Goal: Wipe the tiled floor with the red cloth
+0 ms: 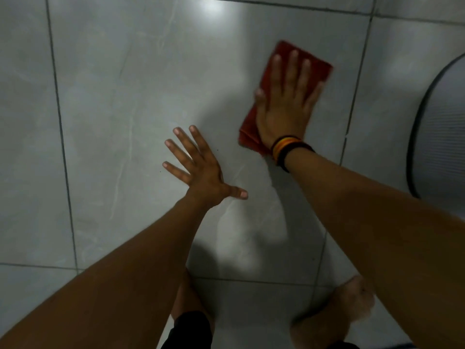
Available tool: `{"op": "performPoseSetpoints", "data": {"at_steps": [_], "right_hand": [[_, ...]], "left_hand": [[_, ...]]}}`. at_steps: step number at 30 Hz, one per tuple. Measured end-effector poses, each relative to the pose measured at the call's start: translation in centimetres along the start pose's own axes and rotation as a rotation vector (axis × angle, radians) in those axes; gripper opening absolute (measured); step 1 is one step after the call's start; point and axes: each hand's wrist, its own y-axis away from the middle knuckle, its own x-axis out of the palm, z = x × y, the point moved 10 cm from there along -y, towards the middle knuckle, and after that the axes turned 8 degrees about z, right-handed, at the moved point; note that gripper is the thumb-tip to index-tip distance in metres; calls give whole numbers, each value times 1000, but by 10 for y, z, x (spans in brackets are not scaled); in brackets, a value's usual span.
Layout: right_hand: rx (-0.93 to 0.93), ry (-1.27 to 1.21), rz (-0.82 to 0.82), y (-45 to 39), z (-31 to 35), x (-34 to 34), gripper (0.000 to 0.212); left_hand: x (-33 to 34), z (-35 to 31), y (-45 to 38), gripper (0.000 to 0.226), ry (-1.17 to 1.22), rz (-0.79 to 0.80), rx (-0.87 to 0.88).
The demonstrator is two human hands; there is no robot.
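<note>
Red cloth lies pressed flat under one right hand on the grey tiled floor.

One cloth, folded into a rough rectangle, sits on the large central tile, with its far end showing beyond the fingertips and a corner poking out beside the wrist. Right hand lies palm-down on it, fingers spread and straight, not gripping. That wrist carries a stack of bands, black, orange and yellow. Left hand rests on the bare tile, well apart from the cloth toward the camera and to its left, five fingers splayed, holding nothing. Two knees show at the bottom edge. A curved grey mesh object lies right of the cloth.
</note>
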Motion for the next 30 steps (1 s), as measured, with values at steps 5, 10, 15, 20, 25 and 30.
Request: {"op": "performPoseSetpoints", "data": {"at_steps": [5,10,15,20,25,30], "right_hand": [[-654,258,165,95,24,50,66],[13,89,208,195,-113,73,69],[-616,174,309,202,-33,95,64],[-199,19,66,63,-62,24,61],[-12,-69,50,28,-125,-9,63],[493,-244,-15,126,-206,17,69]], "left_hand": [[-3,-2,4,189,-11,20,-53],[-7,-4,7,188,5,-6,-22],[-6,-4,8,188,-5,-25,11],[-3,-3,4,188,-38,-38,20],[-4,-4,7,190,-78,-37,-24],[-9,-1,16,184,-122,-33,-43]]}}
